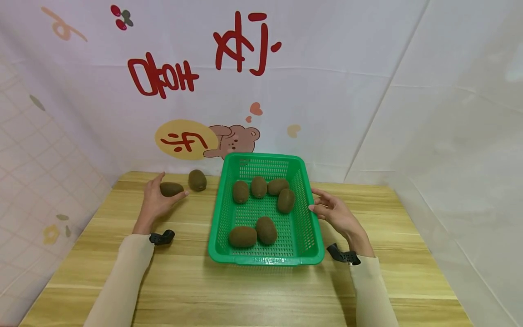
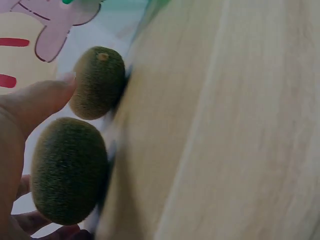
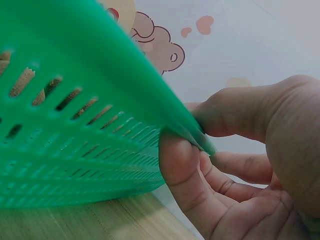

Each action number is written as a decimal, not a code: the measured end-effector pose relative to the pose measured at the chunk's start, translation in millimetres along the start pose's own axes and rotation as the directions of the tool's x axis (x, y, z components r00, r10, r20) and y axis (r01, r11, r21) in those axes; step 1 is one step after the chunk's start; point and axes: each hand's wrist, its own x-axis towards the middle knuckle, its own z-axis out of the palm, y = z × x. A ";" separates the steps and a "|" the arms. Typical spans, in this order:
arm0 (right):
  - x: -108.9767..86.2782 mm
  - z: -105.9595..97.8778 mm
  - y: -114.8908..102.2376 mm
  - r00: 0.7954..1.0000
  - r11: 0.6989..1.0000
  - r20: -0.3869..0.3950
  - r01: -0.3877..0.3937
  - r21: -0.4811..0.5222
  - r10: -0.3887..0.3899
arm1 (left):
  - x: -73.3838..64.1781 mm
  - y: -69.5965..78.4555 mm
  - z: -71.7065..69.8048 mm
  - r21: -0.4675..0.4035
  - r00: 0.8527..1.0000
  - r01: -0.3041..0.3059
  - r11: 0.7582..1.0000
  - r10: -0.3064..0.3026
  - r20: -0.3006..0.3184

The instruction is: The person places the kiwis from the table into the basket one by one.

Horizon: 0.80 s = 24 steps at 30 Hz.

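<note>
My left hand (image 1: 157,203) is around a brown kiwi (image 1: 171,189) lying on the table at the back left. Its thumb and fingers are spread, one on each side of the fruit. In the left wrist view the thumb points past this kiwi (image 2: 70,170) towards a second kiwi (image 2: 98,82), which stands close by. My right hand (image 1: 337,217) pinches the right rim of a green plastic basket (image 1: 266,260). Up close, the right wrist view has thumb and fingers on the rim of the basket (image 3: 145,75). Inside the basket lie several kiwis (image 1: 266,230).
Wood-grain table (image 1: 184,281) runs under everything. Behind it hangs a white printed cloth (image 1: 327,113), near the basket's back edge and the loose kiwis. More pale cloth (image 1: 449,181) closes off the right side.
</note>
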 end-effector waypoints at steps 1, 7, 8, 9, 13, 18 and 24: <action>0.0 -0.3 0.2 1.000 1.000 0.001 0.001 -0.002 -0.001 | 0.4 -0.9 0.9 -0.002 1.000 0.001 1.000 -0.001 -0.007; 0.0 -0.6 0.2 1.000 1.000 -0.006 -0.003 -0.005 0.003 | 0.0 -2.2 4.8 -0.045 0.999 0.002 0.999 -0.004 -0.048; 0.2 -0.5 0.3 1.000 1.000 -0.007 -0.004 -0.004 0.004 | -0.3 -2.3 5.2 -0.051 0.999 -0.003 0.999 0.000 -0.052; 0.3 -0.6 0.4 1.000 1.000 -0.005 -0.002 -0.004 0.002 | -0.4 -2.4 5.5 -0.056 0.998 -0.007 0.998 0.004 -0.055; 0.6 -0.2 1.4 1.000 1.000 -0.001 -0.003 0.000 0.003 | -0.2 -3.1 7.1 -0.058 0.997 -0.020 0.998 0.016 -0.071; -0.2 0.6 1.2 1.000 1.000 -0.002 -0.008 -0.006 0.008 | 0.5 -3.9 8.1 -0.050 0.997 -0.019 0.999 0.015 -0.081; 1.0 -0.2 0.4 1.000 1.000 -0.004 -0.003 -0.001 0.003 | -0.5 -2.6 8.1 -0.063 0.996 -0.018 0.998 0.013 -0.085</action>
